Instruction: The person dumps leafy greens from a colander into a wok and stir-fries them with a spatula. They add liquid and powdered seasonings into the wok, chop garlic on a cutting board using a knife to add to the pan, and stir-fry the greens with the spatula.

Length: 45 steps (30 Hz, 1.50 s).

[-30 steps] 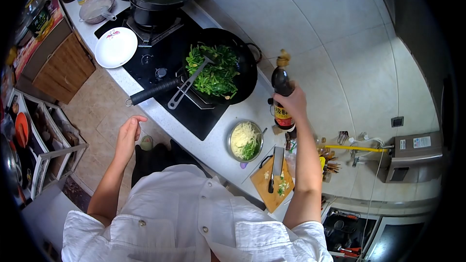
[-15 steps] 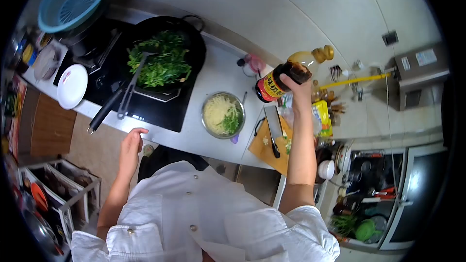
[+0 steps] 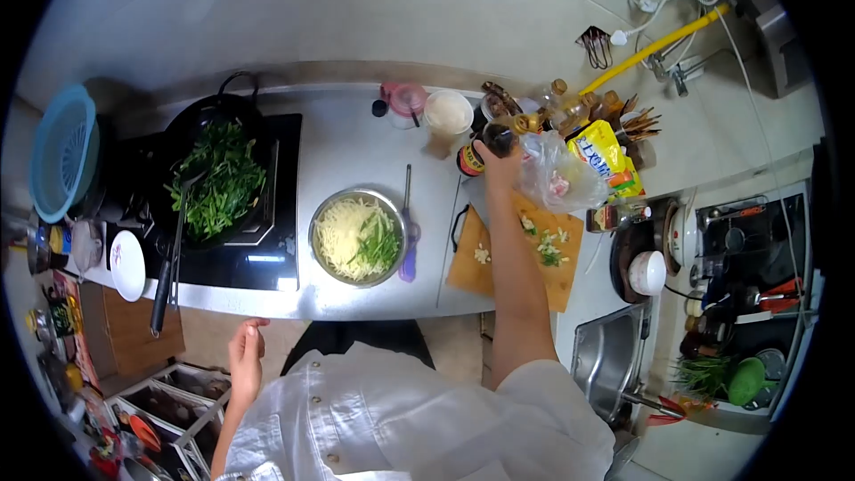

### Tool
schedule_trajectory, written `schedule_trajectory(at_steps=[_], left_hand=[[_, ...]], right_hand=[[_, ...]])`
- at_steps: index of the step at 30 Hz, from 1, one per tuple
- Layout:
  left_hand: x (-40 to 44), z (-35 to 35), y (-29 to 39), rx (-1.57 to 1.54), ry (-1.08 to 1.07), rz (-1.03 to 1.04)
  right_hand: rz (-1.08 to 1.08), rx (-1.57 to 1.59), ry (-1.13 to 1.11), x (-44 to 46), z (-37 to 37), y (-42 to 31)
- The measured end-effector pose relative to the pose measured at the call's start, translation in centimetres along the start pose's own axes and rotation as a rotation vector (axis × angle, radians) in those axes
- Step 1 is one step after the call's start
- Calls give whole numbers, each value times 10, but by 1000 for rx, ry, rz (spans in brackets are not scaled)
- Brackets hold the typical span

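My right hand (image 3: 500, 165) is wrapped round the upper part of a dark soy sauce bottle (image 3: 469, 160) with a red and yellow label. The bottle is at the counter's back right, beside a clear plastic bag (image 3: 557, 174) and other bottles. Whether its base rests on the counter I cannot tell. Below my right forearm lies a wooden cutting board (image 3: 472, 272) with chopped garlic and greens, the forearm partly covering it. My left hand (image 3: 246, 352) hangs empty in front of the counter edge, fingers loosely bent. Between the hands stands a steel bowl (image 3: 317, 254) of pale shreds and chopped greens.
A black wok (image 3: 178, 125) of leafy greens sits on the stove at left, with a spatula (image 3: 179, 232) in it. A white plate (image 3: 127, 265) and blue colander (image 3: 62, 156) are farther left. Near the back wall stands a white-filled container (image 3: 448, 113). A sink (image 3: 606, 356) is at right.
My right hand has lowered the soy sauce bottle from in front of the wall to the group of bottles. My left hand remains empty beside the counter. The view has turned right.
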<state>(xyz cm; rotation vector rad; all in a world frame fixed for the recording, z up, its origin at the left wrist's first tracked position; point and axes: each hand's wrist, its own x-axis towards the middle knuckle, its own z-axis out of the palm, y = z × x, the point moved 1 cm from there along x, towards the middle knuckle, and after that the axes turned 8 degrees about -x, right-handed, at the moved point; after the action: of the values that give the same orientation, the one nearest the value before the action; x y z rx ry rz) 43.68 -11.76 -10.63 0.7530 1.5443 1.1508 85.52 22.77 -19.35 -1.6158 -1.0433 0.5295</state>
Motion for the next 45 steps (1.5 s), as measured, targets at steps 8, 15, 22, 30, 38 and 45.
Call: schedule_trajectory(at_steps=[8, 15, 22, 30, 38, 45], left_hand=[[81, 82, 17, 263, -163, 86], [228, 208, 55, 576, -373, 428], [315, 288, 48, 661, -226, 643], [352, 311, 53, 923, -170, 764], [384, 313, 56, 931, -201, 825], [371, 310, 76, 1102, -297, 968]], right_hand=[[-178, -185, 8, 31, 23, 44], [-161, -129, -95, 27, 25, 42], [-229, -248, 79, 15, 41, 30], [-102, -142, 216, -23, 38, 37], [-182, -20, -154, -66, 92, -2], [86, 261, -195, -36, 164, 27]])
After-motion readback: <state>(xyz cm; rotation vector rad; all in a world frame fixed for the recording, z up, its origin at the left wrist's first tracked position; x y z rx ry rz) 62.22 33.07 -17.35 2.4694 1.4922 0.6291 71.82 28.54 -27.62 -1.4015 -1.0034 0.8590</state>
